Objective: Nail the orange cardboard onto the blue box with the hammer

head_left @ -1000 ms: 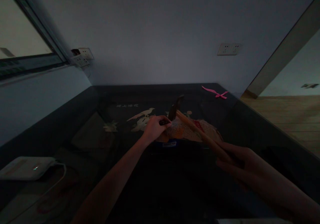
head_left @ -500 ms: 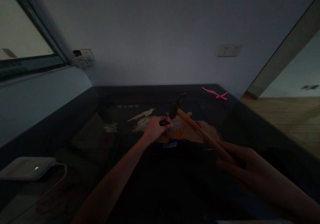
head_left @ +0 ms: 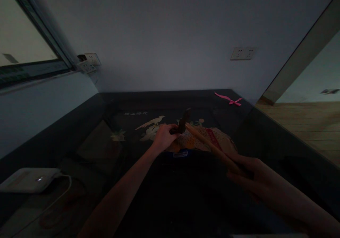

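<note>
My right hand is wrapped round the wooden handle of a hammer. The dark hammer head lies against the fingertips of my left hand. Those fingers are closed in a pinch on a small dark thing, too dim to name and partly covered by the head. Under the hammer and my left fingers is a brown, perforated, fan-shaped thing with a red band across it. A blue strip with a white label shows at its near edge.
The dark, glossy table bears a bird-and-flower picture. A white device with a cable lies at the left. A pink ribbon lies at the far right corner. Wall sockets are on the wall behind.
The hammer head has come down and a little left, onto the spot at my left fingertips. My right hand has shifted slightly left. My left hand has stayed nearly in place.
</note>
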Motion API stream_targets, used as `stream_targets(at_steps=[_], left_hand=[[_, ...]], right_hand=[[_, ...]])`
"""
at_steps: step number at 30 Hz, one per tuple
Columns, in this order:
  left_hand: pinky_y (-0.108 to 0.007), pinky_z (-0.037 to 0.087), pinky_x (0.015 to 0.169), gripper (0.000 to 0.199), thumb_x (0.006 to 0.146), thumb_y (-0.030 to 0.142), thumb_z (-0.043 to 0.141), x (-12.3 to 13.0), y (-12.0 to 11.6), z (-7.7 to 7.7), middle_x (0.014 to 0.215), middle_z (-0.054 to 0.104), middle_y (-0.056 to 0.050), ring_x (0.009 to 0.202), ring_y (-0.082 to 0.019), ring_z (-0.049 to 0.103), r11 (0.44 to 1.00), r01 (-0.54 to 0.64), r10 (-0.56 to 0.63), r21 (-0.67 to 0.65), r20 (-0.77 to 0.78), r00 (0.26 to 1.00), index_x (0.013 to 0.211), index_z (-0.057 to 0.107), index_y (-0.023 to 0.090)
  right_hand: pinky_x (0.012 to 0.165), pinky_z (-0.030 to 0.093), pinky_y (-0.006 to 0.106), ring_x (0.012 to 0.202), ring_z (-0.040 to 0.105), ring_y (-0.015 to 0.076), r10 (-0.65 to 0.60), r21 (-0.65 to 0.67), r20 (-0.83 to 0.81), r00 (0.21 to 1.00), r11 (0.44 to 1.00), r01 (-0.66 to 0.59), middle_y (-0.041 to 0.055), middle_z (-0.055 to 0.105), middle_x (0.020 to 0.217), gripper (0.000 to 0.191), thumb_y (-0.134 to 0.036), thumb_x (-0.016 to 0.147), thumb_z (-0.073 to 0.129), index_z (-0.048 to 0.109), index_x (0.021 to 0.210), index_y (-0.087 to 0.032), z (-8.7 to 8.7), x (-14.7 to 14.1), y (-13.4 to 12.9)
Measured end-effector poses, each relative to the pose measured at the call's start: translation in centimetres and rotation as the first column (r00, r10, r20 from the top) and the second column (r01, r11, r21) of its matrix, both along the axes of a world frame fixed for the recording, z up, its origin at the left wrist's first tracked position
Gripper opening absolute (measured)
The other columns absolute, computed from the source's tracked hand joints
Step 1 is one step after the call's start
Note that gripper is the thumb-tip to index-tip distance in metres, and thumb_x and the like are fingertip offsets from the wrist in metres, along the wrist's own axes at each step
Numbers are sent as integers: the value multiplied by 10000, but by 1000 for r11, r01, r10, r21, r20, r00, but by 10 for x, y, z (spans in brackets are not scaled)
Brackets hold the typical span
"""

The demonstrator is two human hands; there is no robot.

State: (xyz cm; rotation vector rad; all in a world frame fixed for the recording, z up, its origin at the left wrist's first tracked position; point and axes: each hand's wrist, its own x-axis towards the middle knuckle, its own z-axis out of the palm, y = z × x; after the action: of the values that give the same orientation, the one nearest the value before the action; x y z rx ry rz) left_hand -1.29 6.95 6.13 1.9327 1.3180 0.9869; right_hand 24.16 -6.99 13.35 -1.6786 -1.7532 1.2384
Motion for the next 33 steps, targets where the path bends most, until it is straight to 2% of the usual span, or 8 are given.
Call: stream_targets(at_steps=[6, 12, 15, 18, 23, 28, 33], left_hand=[[-274, 498, 715, 80, 757, 227, 651, 1, 1, -2, 819, 725, -23, 758, -171, 667, 1000, -5, 6, 23, -8, 1000, 801, 701, 181], [-286, 503, 727, 115, 737, 224, 674, 1, 0, -1, 834, 725, -22, 788, -190, 669, 999, -31, 31, 16, -19, 999, 841, 703, 184], [-285, 506, 735, 79, 754, 216, 654, 1, 0, -1, 833, 724, -21, 774, -179, 667, 1000, -11, 11, 12, -12, 1000, 810, 701, 186], [-286, 506, 743, 84, 759, 217, 643, 0, 1, -3, 844, 724, -22, 771, -171, 666, 1000, 10, -10, 17, 2, 1000, 812, 699, 184], [-293, 505, 730, 155, 739, 240, 667, -1, 2, -6, 840, 727, -27, 789, -188, 669, 999, -20, 21, 28, -11, 1000, 878, 704, 184], [-278, 504, 721, 92, 761, 230, 649, -1, 1, -3, 826, 725, -31, 760, -171, 669, 1000, -9, 10, 30, -11, 1000, 817, 703, 181], [-296, 520, 736, 148, 743, 223, 666, -2, 3, -7, 859, 728, -41, 796, -189, 676, 1000, -17, 17, 13, -3, 1000, 878, 696, 170]], right_hand=[[407, 371, 207, 497, 429, 101, -16, 16, -12, 1000, 1000, 16, -37, 470, 683, 570, -454, 815, 573, 504, 1317, -192, -5, 6, -1], [405, 364, 206, 504, 447, 111, 2, -16, 25, 1000, 1000, -2, -36, 479, 658, 481, -403, 815, 576, 558, 1248, -194, -5, 3, 0], [405, 358, 197, 527, 439, 113, -38, 23, 2, 999, 999, 38, -33, 472, 671, 504, -426, 817, 577, 551, 1255, -178, -3, 4, -2], [397, 359, 195, 509, 426, 109, -25, 54, -21, 999, 998, 26, -31, 483, 665, 518, -438, 806, 583, 561, 1254, -181, -1, 3, -2], [413, 388, 198, 542, 465, 126, -2, 41, 4, 1000, 999, 2, -13, 536, 692, 480, -399, 802, 600, 589, 1245, -216, -2, 2, -1], [407, 381, 198, 521, 429, 114, -27, 45, -34, 999, 999, 29, -30, 493, 677, 529, -443, 815, 582, 556, 1279, -191, -7, 6, -2], [470, 443, 229, 581, 517, 146, -24, 35, -58, 998, 999, 26, -1, 586, 742, 535, -402, 797, 612, 556, 1297, -223, -9, 3, 1]])
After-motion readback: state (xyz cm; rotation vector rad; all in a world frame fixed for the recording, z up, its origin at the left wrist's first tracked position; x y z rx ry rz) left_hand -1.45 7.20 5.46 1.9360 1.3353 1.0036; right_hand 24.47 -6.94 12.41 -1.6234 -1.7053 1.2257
